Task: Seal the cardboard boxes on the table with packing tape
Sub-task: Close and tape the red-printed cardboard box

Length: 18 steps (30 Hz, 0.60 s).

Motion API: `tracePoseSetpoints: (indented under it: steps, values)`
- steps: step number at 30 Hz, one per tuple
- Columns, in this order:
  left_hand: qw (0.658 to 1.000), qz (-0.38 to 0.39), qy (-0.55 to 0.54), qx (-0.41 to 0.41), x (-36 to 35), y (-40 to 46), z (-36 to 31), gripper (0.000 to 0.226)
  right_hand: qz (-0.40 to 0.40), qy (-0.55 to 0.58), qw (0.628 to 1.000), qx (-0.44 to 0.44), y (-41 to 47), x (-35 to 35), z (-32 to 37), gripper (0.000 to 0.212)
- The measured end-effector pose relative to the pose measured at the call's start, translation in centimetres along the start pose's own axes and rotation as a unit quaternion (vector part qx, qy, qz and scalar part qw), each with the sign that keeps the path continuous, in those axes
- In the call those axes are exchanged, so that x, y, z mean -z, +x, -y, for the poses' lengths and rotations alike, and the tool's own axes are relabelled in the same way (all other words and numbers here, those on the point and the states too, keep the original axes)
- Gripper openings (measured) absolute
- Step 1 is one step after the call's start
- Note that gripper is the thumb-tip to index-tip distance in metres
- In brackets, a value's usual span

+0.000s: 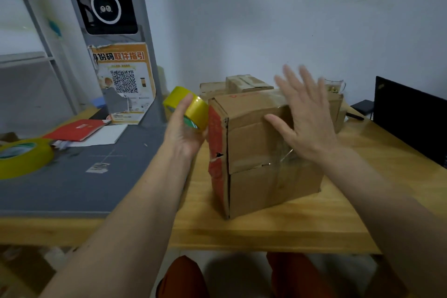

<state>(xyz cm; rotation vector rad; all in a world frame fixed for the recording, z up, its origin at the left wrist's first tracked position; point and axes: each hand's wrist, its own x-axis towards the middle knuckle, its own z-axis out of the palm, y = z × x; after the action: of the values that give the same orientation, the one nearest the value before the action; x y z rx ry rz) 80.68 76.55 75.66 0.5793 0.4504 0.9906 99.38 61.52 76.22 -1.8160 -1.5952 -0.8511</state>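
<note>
- Two bare hands work at a cardboard box (263, 155) that stands on a wooden table (278, 230), between the forearms and nearer the right one.
- Left hand (185, 128) is just beside the box's left face, fingers and thumb curled round a yellow roll of packing tape (187, 106) held up off the table, the roll nearly touching the box's upper left corner.
- Right hand (303, 118) is spread flat, fingers straight and fanned, over the box's upper front; whether the palm presses the cardboard or hovers just above it cannot be told, since the fingertips are blurred.
- Clear tape (285, 152) shows as a shiny, wrinkled strip running down the front of the box, just under the right palm.
- Red printing (215, 138) covers the box's left side, which has a small tear.
- Behind the box lie smaller cardboard boxes (244, 83), touching or nearly touching it.
- A second yellow tape roll (24, 157) lies flat on a grey mat (84, 176) at far left, well apart from both hands.
- Near it sit a red booklet (77, 129) and white paper (106, 134).
- A poster with a QR code (124, 82) leans against a grey post.
- A dark screen (411, 118) stands at the table's right edge.
</note>
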Motion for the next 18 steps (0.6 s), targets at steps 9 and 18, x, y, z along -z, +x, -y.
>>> tracePoseSetpoints:
  steps: [9,18]
  values:
    - [0.995,0.057,0.024,0.08,-2.4,-2.6,3.0,0.024,-0.035,0.43,0.814,-0.389,-7.7,-4.4,4.8,0.083]
    - [0.995,0.023,-0.037,0.091,-9.3,-5.5,2.0,0.049,-0.01,0.674,0.52,-0.524,-0.5,3.1,2.5,0.039]
